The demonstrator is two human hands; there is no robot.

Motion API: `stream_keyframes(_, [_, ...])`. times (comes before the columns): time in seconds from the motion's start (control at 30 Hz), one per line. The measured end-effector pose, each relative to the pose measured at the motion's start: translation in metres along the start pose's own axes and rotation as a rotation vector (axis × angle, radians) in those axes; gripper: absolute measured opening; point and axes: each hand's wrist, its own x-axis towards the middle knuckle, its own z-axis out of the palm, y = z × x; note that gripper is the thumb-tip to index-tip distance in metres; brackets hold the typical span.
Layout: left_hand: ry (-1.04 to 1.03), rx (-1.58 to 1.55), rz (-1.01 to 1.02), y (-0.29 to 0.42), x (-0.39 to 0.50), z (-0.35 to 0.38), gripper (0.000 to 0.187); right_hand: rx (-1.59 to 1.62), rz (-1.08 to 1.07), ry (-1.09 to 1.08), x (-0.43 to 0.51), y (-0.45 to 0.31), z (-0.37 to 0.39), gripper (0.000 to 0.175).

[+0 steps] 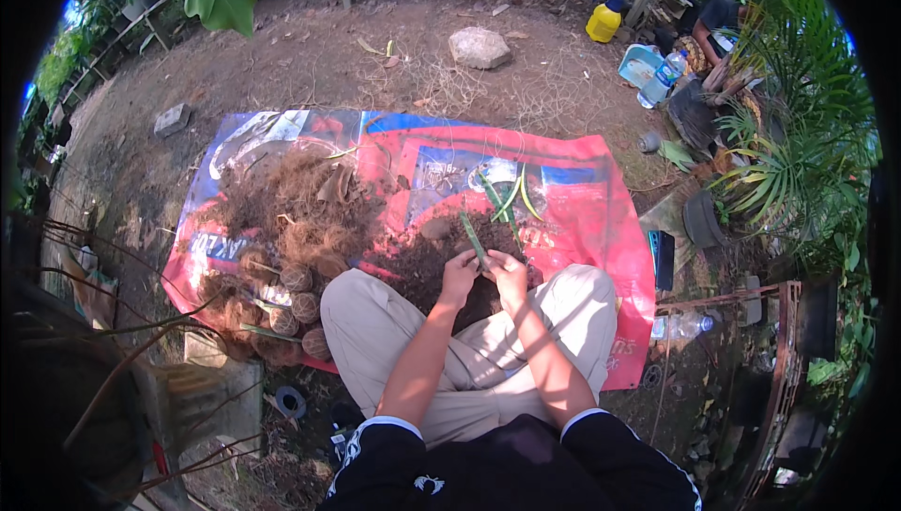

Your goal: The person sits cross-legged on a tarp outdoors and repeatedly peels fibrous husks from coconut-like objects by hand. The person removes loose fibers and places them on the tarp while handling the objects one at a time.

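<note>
Over a heap of dark soil, my left hand and my right hand meet at the lower end of a green snake plant leaf. Fingers of both hands pinch it, and its tip points away from me. Just beyond lie more leaves with yellow edges. A grey-brown lump rests on the soil. To the left are loose brown coconut fibre and several string-wrapped fibre balls. All this lies on a red and blue printed banner.
Loose string tangles beyond the banner near a big stone. A phone and plastic bottle lie at right. Farther off are a yellow container, a blue tray and another person's arm.
</note>
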Motion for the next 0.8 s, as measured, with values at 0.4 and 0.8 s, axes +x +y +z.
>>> stream_keyframes(0.4, [-0.092, -0.343, 0.057, 0.012, -0.005, 0.007, 0.03, 0.095, 0.049, 0.069, 0.003, -0.011, 0.002, 0.024])
stream_keyframes(0.8, [-0.063, -0.38, -0.021, 0.011, -0.002, 0.005, 0.021, -0.229, -0.308, -0.015, 0.007, 0.0, -0.007, 0.022])
